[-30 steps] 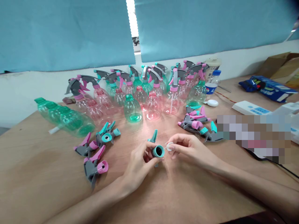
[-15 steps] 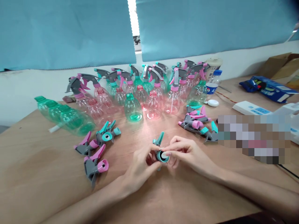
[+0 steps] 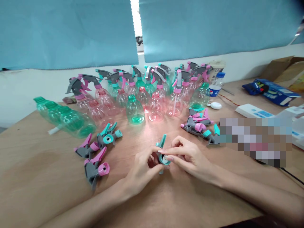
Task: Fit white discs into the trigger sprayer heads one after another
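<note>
My left hand (image 3: 144,166) is closed around a teal and grey spray trigger head (image 3: 161,144). The open mouth of its teal collar (image 3: 164,162) faces up toward me. A small white gasket (image 3: 164,158) lies inside that mouth, partly covered by fingertips. My right hand (image 3: 190,155) has its thumb on the gasket's edge and its index finger across the collar rim. On the left lie loose pink and grey trigger heads (image 3: 93,172) and teal ones (image 3: 108,138). More trigger heads (image 3: 197,124) are piled to the right.
Clear pink bottles (image 3: 155,109) and green bottles (image 3: 135,110) stand behind my hands, many with trigger heads on. Green bottles (image 3: 64,117) lie at the left. A Pepsi bottle (image 3: 215,90), a blue packet (image 3: 273,91) and a white power strip (image 3: 254,110) are at the right.
The white gasket has gone from standing tilted at the collar's mouth to lying flatter inside it. My right thumb has shifted slightly; my left hand keeps its hold on the trigger head.
</note>
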The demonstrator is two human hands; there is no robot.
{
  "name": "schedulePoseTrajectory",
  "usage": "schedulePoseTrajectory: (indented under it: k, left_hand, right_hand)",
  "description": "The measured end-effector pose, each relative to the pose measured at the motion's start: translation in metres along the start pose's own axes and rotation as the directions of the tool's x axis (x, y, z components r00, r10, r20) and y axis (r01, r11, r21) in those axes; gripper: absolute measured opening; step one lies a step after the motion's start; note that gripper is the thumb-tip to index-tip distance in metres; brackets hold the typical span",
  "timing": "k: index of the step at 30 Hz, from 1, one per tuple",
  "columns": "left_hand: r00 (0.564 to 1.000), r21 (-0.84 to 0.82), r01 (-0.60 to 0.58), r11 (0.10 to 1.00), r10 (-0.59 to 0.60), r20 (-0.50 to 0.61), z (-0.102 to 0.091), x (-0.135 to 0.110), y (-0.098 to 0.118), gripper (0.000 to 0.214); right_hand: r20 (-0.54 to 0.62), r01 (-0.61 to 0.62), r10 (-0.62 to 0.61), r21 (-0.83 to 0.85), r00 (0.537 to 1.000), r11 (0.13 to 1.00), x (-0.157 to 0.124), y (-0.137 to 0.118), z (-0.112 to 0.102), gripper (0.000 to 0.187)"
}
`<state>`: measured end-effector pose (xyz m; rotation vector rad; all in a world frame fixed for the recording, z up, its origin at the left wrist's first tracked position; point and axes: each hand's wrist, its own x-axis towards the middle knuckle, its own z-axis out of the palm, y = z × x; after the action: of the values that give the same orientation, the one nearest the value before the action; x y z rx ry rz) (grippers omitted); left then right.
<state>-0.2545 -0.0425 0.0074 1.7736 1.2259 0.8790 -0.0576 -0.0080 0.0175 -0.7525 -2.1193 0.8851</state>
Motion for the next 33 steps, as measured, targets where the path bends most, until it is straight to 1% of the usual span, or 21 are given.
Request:
schedulePoseTrajectory:
  k: [3,5,8,10,13,15,18,23,28,33]
  left_hand:
    - [1.0,0.025,-0.017,1.0,0.017,-0.001,0.0,0.0,-0.001,0.026]
    - [1.0,0.036,-0.021,0.999,0.021,0.0,0.001,-0.001,-0.001,0.027]
    - [1.0,0.054,-0.022,0.998,0.022,-0.006,0.001,-0.001,-0.001,0.027]
    - [1.0,0.06,-0.028,0.998,0.028,-0.006,0.0,-0.001,0.0,0.027]
    - [0.999,0.067,-0.049,0.997,0.048,0.008,0.0,0.0,0.001,0.027]
    - [0.998,0.094,-0.069,0.993,0.068,0.018,-0.001,-0.001,0.001,0.029]
    - [0.995,0.142,-0.096,0.985,0.091,0.037,-0.002,-0.001,0.001,0.032]
    - [0.989,0.165,-0.139,0.977,0.129,0.069,-0.003,0.0,0.003,0.032]
    - [0.976,0.206,-0.215,0.955,0.205,0.072,-0.003,0.0,0.004,0.031]
    - [0.976,0.255,-0.214,0.943,0.2,0.082,-0.002,-0.001,0.002,0.03]
  right_hand:
    - [-0.013,0.023,-0.023,0.039,1.0,0.999,0.0,0.001,0.0,0.027]
    - [-0.046,0.034,-0.032,0.058,0.998,0.998,0.0,0.001,-0.001,0.028]
    - [-0.09,0.078,-0.076,0.025,0.993,0.997,0.001,0.003,-0.005,0.017]
    - [-0.073,0.136,-0.136,-0.013,0.988,0.991,0.002,0.004,-0.007,0.009]
    - [-0.008,0.212,-0.213,-0.046,0.977,0.976,0.002,0.004,-0.008,0.012]
    - [0.017,0.227,-0.226,-0.06,0.974,0.972,0.001,0.004,-0.008,0.014]
    - [0.04,0.21,-0.207,-0.088,0.977,0.974,0.001,0.002,-0.009,0.016]
    - [0.078,0.174,-0.165,-0.124,0.983,0.977,0.001,0.003,-0.011,0.02]
    - [0.088,0.124,-0.111,-0.168,0.99,0.978,0.002,0.0,-0.01,0.02]
    - [0.096,0.103,-0.08,-0.255,0.992,0.961,0.002,-0.006,-0.011,0.016]
